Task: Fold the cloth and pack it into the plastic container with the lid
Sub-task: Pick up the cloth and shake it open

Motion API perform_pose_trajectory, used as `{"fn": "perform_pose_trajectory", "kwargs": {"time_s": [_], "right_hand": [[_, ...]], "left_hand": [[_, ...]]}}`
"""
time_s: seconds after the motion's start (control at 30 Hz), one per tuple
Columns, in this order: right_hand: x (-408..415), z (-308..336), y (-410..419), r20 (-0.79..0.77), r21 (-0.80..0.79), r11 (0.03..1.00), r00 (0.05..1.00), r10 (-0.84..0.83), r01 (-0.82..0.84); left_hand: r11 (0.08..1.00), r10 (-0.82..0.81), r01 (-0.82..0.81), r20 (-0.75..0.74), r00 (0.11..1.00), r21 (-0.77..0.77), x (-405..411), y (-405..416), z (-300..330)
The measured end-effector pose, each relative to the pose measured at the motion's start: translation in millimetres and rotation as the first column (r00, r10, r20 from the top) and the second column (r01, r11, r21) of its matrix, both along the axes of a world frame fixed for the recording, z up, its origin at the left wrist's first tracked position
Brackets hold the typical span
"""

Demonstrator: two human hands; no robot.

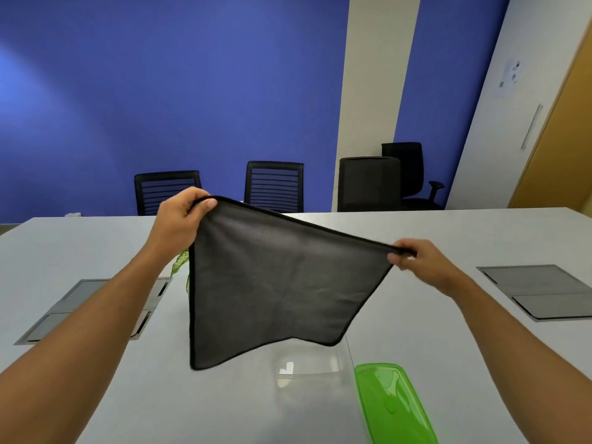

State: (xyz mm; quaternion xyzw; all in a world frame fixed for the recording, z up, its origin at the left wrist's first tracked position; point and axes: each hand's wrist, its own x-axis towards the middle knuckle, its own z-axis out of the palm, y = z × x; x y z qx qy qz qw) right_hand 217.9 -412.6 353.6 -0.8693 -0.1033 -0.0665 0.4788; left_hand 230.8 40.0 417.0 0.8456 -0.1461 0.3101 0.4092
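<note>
A dark grey cloth point(272, 283) with black edging hangs spread out above the table. My left hand point(182, 216) pinches its upper left corner, held higher. At the upper right corner, my right hand point(419, 259) grips the cloth lower down. The bottom edge dangles free. A clear plastic container point(307, 366) stands on the table just below the cloth, partly hidden by it. Its green lid point(394, 405) lies flat on the table to the container's right.
The white table point(96, 238) has grey cable hatches at left point(73, 306) and right point(541, 290). Something green-patterned point(180, 262) peeks out behind the cloth near my left wrist. Black chairs point(274, 185) line the far side before a blue wall.
</note>
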Motion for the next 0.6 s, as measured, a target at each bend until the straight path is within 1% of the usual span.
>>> {"fn": "perform_pose_trajectory", "kwargs": {"time_s": [0.07,0.1,0.13,0.23,0.3,0.33,0.4,0.43,0.47,0.5,0.53,0.57,0.6], "right_hand": [[-3,9,1,0.057,0.276,0.961,0.998,-0.020,0.004],[-4,12,3,0.071,0.385,0.923,0.997,-0.012,-0.016],[-5,16,5,0.078,0.454,0.890,0.997,0.009,-0.043],[-6,27,5,0.076,0.500,0.852,0.988,0.138,-0.158],[-6,33,-2,0.059,0.538,0.814,0.973,0.222,-0.219],[-7,36,-7,0.049,0.572,0.785,0.965,0.256,-0.238],[-6,41,-11,0.038,0.639,0.731,0.959,0.282,-0.240],[-4,43,-8,0.026,0.652,0.730,0.969,0.246,-0.203],[-1,43,0,0.003,0.636,0.761,0.987,0.159,-0.125],[4,41,11,-0.026,0.590,0.808,0.999,0.033,-0.011],[10,38,24,-0.049,0.525,0.842,0.992,-0.114,0.123],[15,33,37,-0.048,0.459,0.855,0.967,-0.249,0.243],[18,28,49,-0.025,0.386,0.860,0.936,-0.351,0.333]], "left_hand": [[0.997,0.000,0.000,-0.005,1.000,-0.075,-3,4,-3],[0.992,-0.018,0.016,-0.011,1.000,-0.126,-6,5,-4],[0.981,-0.050,0.046,-0.015,0.999,-0.189,-9,6,-5],[0.929,-0.173,0.150,-0.041,0.984,-0.338,-13,15,-4],[0.901,-0.268,0.205,-0.120,0.956,-0.382,-12,29,-4],[0.883,-0.331,0.239,-0.174,0.928,-0.404,-12,37,-4],[0.834,-0.442,0.284,-0.264,0.857,-0.474,-10,47,-2],[0.822,-0.453,0.267,-0.292,0.842,-0.504,-9,48,-2],[0.826,-0.424,0.222,-0.312,0.850,-0.517,-7,45,-3],[0.851,-0.344,0.142,-0.332,0.878,-0.506,-4,39,-6],[0.878,-0.215,0.025,-0.347,0.913,-0.477,0,31,-10],[0.890,-0.050,-0.117,-0.350,0.935,-0.440,4,21,-15],[0.883,0.105,-0.243,-0.336,0.936,-0.401,7,10,-19]]}}
